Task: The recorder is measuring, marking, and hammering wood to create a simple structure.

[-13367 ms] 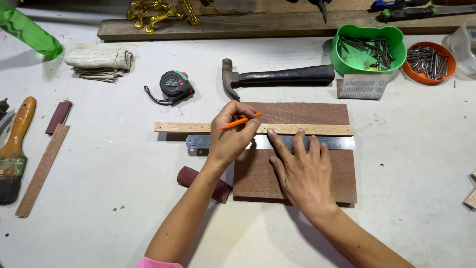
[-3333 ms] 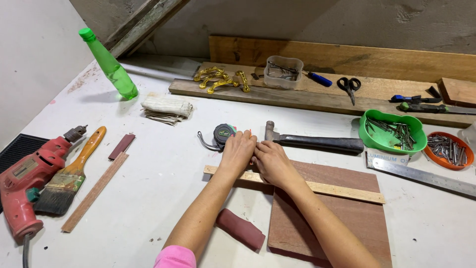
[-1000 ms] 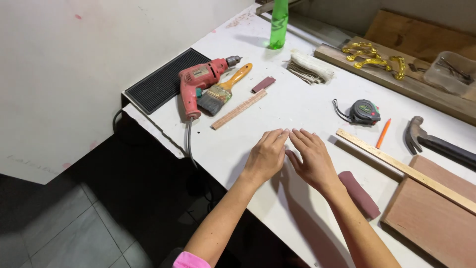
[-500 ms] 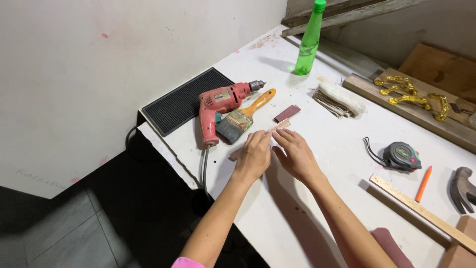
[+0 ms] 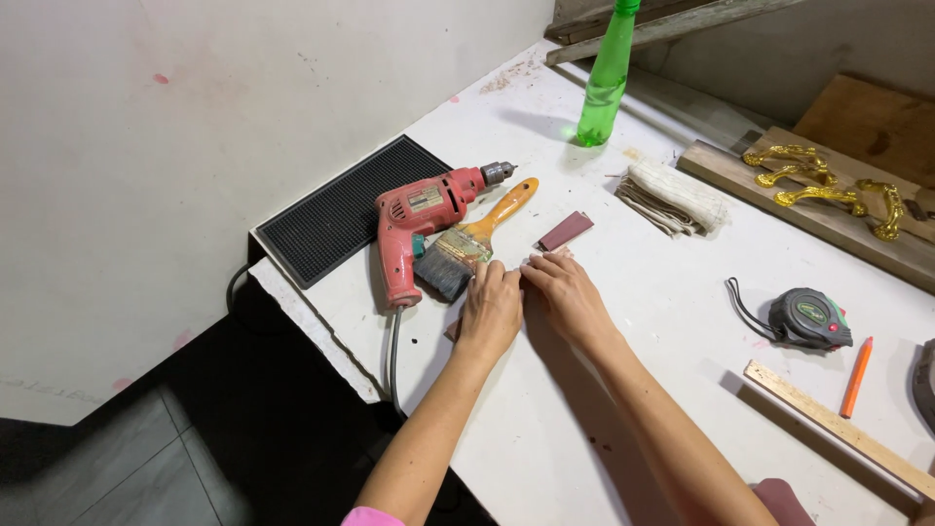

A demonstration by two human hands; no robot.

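Left of the hands, the paintbrush and red drill crowd close. Far right of them, bare desk gives open passage toward the tape measure. Beyond, a folded cloth and green bottle stand.

A workshop: drill, paintbrush, tape measure on a workbench.

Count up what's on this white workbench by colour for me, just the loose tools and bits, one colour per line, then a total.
Red: 1, the power drill
Green: 1, the plastic bottle
Orange: 2, the paintbrush and the pencil
Gold: 2, the ornate handles
Brown: 2, the small wood block and the wood strip under both hands
Total: 8
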